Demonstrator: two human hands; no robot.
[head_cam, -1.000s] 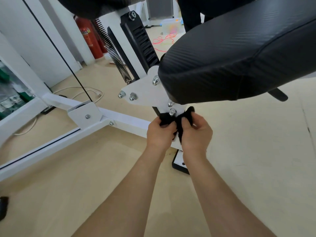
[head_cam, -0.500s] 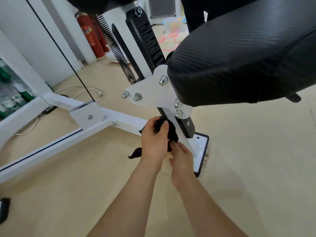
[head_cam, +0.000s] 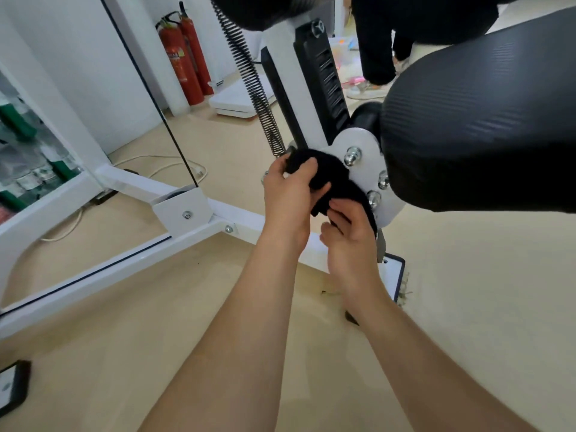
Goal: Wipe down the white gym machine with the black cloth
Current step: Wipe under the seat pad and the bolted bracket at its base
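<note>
Black cloth (head_cam: 328, 174) raised, against machine bracket (head_cam: 365, 177)

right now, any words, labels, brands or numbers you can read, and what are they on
Nothing here reads clearly.
fire extinguisher: yellowish label on the red body, too blurred to read.
black knob atop the white gym machine: pale mark, not legible.
stored items at far left: labels too small and blurred.
black cloth and black seat pad: no print seen.
</note>
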